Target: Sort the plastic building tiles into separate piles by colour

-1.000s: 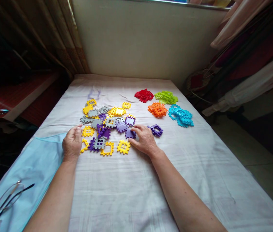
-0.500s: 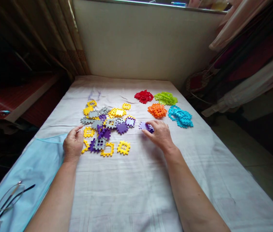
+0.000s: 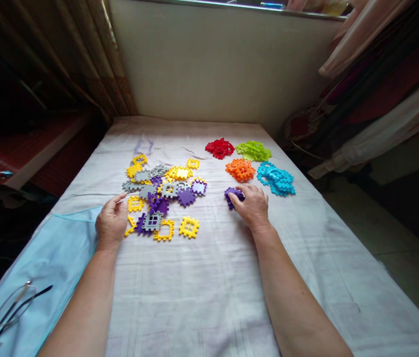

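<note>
My right hand [image 3: 253, 204] is closed on a purple piece [image 3: 233, 197] on the cloth, right of a mixed heap. That heap holds grey pieces [image 3: 147, 191], yellow pieces [image 3: 189, 227] and purple pieces [image 3: 186, 197], partly overlapping. At the heap's left edge rests my left hand [image 3: 112, 221], its fingers pressed together; whether something thin and pale is between them is too small to tell. Beyond my right hand lie an orange pile [image 3: 240, 170] and a blue pile [image 3: 277, 179], with a red pile [image 3: 219, 148] and a green pile [image 3: 253, 150] behind them.
A pale cloth [image 3: 180, 297] covers the surface. Eyeglasses [image 3: 9, 312] lie on a light blue cloth [image 3: 61, 253] at the left. A wall [image 3: 209, 64] stands at the far edge, with a curtain [image 3: 94, 54] to the left and hanging fabrics [image 3: 376, 129] to the right.
My right hand has shifted slightly right, and the purple piece at its fingertips now sits farther right and looks darker. My left hand has hardly moved.
</note>
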### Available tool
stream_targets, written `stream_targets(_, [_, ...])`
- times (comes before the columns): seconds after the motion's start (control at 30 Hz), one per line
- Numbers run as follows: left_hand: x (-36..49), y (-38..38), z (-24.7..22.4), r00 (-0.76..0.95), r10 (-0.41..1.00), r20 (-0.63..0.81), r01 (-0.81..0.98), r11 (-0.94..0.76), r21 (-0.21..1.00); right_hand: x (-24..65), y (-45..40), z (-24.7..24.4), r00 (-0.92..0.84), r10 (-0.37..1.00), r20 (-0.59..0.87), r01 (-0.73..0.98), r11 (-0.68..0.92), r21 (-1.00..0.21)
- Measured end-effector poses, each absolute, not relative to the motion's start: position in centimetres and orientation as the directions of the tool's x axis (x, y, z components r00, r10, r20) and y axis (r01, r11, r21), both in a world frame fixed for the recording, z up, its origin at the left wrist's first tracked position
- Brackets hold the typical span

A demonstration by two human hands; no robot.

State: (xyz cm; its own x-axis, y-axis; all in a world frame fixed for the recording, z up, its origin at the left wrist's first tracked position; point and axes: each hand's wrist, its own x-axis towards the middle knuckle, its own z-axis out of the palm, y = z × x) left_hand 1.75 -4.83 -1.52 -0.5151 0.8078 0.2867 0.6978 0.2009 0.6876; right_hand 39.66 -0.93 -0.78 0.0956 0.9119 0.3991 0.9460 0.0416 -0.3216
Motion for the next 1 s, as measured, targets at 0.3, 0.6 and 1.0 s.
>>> stream_targets(0.3, [1.5,-4.8,-1.6,-0.494,0.814,0.305,0.699,0.164,0.696,36.3,-1.7,-0.3,-0.081,0.89,0.449,0.918,0.242,-0.313])
stream_targets(0.6, [1.8,-4.8,-1.4,-0.488,0.816,0.311,0.691,0.143,0.708,31.8,-2.8,-0.6,-0.339,0.886,0.318,0.875,0.42,-0.239])
stream_targets(1.0, [1.8,-4.9,-1.2,-0.472,0.824,0.315,0.678,0.11,0.727,30.3,-0.3,-0.9,-0.278,0.922,0.27,0.913,0.341,-0.223])
